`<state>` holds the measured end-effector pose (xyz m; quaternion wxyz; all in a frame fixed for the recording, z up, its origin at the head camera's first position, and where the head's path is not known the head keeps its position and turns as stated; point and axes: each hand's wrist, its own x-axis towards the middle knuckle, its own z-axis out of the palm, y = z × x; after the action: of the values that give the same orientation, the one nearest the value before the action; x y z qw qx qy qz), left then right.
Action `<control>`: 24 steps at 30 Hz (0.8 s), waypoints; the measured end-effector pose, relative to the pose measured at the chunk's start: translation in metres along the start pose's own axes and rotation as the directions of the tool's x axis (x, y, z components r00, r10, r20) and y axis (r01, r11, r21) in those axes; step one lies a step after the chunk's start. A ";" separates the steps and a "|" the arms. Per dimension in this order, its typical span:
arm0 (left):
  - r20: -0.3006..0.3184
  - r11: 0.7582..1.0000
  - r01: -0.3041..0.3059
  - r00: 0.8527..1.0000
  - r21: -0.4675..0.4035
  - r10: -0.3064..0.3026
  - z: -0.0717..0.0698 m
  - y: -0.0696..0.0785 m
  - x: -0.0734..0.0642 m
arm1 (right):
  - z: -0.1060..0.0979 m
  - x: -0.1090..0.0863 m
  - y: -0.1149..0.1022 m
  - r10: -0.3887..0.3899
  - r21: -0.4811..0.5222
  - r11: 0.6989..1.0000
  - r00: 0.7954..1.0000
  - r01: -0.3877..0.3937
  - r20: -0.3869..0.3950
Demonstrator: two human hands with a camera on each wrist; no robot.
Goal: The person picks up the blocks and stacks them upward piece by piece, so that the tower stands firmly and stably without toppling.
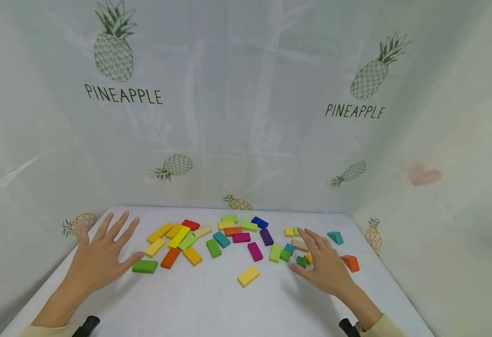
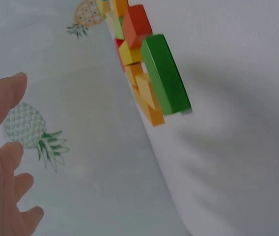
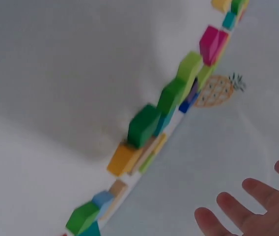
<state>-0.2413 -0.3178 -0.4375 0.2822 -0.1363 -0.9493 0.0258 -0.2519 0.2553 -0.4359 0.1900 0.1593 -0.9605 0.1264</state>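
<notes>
My left hand (image 1: 98,260) hovers with fingers spread over the table's left side, holding nothing. Closest to its thumb lies a green block (image 1: 145,267), which also shows large in the left wrist view (image 2: 166,73). My right hand (image 1: 323,264), empty too with fingers extended, is held above the right side near a dark green block (image 1: 301,261) and partly covers some small blocks there. Between the hands several colored blocks lie scattered, among them an orange-red block (image 1: 170,258), a magenta block (image 1: 255,251) and a lone yellow block (image 1: 248,276) closer to the front.
An orange block (image 1: 350,263) and a teal triangular block (image 1: 335,238) lie right of the right hand. The white table (image 1: 204,309) is bordered at the back and sides by hanging cloth (image 1: 246,117) printed with pineapples.
</notes>
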 end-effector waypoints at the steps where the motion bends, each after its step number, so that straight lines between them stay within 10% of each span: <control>1: 0.005 1.000 0.000 1.000 -0.010 0.001 0.002 0.003 0.001 | 0.004 0.001 -0.004 0.007 0.014 1.000 1.000 -0.008 0.015; 14: 0.111 0.979 0.038 0.994 -0.201 -0.016 0.020 0.049 0.011 | 0.040 0.009 -0.042 0.136 0.241 0.954 0.973 -0.180 0.188; 24: 0.212 0.852 0.165 0.975 -0.497 -0.065 0.035 0.078 0.021 | 0.054 0.012 -0.056 0.075 0.424 0.886 0.961 -0.186 0.265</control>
<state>-0.2582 -0.2357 -0.4653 0.1465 -0.1458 -0.9507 -0.2313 -0.2600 0.1849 -0.4694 0.0212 0.1473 -0.9305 0.3348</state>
